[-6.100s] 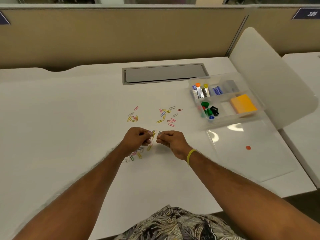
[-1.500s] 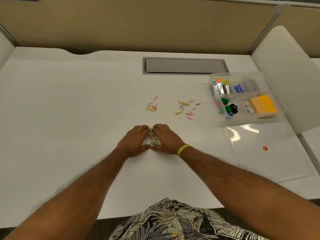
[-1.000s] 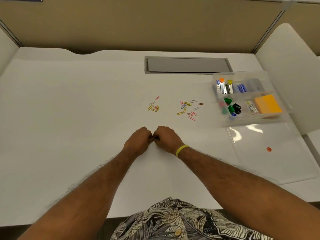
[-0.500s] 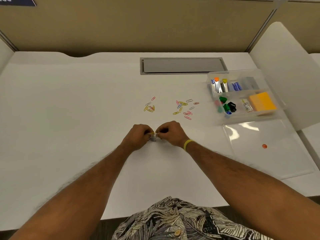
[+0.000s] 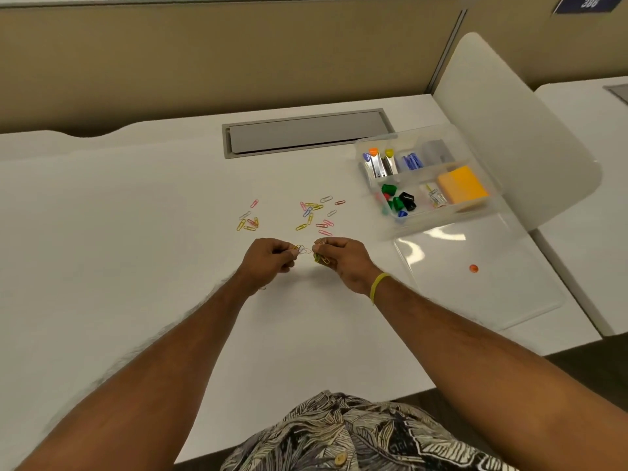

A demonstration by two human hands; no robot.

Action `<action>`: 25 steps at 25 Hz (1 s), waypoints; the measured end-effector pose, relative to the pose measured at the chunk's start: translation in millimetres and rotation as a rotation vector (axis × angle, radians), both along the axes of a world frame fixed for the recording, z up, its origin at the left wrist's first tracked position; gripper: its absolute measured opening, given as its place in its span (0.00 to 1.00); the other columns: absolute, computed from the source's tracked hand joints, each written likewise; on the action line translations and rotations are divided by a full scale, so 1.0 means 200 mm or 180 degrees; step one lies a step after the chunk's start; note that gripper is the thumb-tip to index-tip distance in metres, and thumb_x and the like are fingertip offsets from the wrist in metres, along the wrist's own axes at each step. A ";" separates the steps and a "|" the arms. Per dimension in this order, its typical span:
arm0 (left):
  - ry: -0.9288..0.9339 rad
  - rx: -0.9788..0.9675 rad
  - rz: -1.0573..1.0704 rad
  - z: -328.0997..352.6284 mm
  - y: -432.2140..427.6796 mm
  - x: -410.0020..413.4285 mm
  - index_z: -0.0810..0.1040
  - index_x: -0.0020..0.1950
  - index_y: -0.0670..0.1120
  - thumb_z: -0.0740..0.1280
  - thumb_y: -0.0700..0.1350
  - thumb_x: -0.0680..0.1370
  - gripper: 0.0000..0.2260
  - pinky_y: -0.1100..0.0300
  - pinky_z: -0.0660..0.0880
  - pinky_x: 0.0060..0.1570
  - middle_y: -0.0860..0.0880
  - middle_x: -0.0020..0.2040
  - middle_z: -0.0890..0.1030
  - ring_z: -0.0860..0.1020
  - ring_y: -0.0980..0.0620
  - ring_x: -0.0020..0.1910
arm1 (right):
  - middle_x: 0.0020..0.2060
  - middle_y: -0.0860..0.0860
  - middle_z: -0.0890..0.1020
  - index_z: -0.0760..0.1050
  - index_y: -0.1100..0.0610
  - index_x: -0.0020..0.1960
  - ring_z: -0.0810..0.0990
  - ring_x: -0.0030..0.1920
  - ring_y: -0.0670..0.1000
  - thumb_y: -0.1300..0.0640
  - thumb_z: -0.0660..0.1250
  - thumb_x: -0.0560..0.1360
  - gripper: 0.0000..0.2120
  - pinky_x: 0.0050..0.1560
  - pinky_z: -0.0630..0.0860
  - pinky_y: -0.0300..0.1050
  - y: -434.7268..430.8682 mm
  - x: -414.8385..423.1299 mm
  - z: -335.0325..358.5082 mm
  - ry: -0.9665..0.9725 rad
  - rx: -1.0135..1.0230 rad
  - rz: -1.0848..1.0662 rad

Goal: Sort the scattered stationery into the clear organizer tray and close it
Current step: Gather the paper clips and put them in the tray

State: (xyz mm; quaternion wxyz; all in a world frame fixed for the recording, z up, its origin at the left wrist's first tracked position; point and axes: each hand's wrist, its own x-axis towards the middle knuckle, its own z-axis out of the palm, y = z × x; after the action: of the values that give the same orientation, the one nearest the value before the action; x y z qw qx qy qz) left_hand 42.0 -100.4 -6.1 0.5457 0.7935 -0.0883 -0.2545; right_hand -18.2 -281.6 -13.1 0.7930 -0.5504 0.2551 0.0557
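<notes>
Two hands meet just above the desk in the head view, each pinching paper clips: the left hand nips a few at its fingertips, and the right hand has fingers curled round a small bunch of clips. Gathering the clips looks like the step in hand. Next, the bunch likely has to travel right to the clear organizer tray, and two loose scatters of clips beyond the hands remain to collect.

Inside the tray, the far compartments hold staple strips and blue pieces, while the near ones hold binder clips, a few paper clips and an orange pad. Its lid lies open flat beside it.
</notes>
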 end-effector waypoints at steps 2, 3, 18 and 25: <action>0.0008 -0.0028 0.0008 0.02 -0.10 0.01 0.83 0.41 0.48 0.71 0.44 0.75 0.04 0.62 0.79 0.39 0.50 0.35 0.83 0.80 0.55 0.34 | 0.42 0.55 0.84 0.82 0.64 0.47 0.83 0.40 0.50 0.67 0.72 0.71 0.05 0.45 0.80 0.40 -0.10 -0.01 0.02 0.0015 0.0080 -0.0212; 0.0021 -0.0040 0.0013 0.03 -0.16 0.02 0.83 0.42 0.47 0.71 0.44 0.75 0.03 0.61 0.80 0.40 0.48 0.36 0.83 0.80 0.54 0.35 | 0.41 0.54 0.85 0.82 0.63 0.46 0.83 0.40 0.50 0.67 0.72 0.71 0.04 0.44 0.80 0.40 -0.15 -0.02 0.03 0.0019 0.0078 -0.0297; -0.0797 0.0642 -0.0619 0.22 -1.31 0.23 0.83 0.50 0.38 0.68 0.42 0.77 0.09 0.57 0.79 0.46 0.42 0.46 0.83 0.79 0.50 0.42 | 0.39 0.55 0.83 0.82 0.62 0.46 0.82 0.41 0.53 0.64 0.76 0.68 0.07 0.49 0.82 0.46 -1.08 0.11 0.15 0.0099 -0.1697 -0.1407; -0.1348 0.0907 -0.0964 0.20 -1.71 0.29 0.83 0.51 0.39 0.68 0.41 0.77 0.08 0.58 0.77 0.47 0.43 0.49 0.84 0.80 0.52 0.43 | 0.42 0.57 0.86 0.83 0.62 0.48 0.81 0.39 0.49 0.62 0.74 0.70 0.07 0.45 0.77 0.33 -1.41 0.11 0.12 0.0170 -0.3002 -0.1174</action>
State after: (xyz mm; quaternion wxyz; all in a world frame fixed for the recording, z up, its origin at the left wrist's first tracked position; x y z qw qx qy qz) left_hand 100.0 -442.6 33.6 0.3541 0.8753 -0.2810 -0.1717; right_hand 4.2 -562.9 10.0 0.4480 -0.7928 0.3657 -0.1924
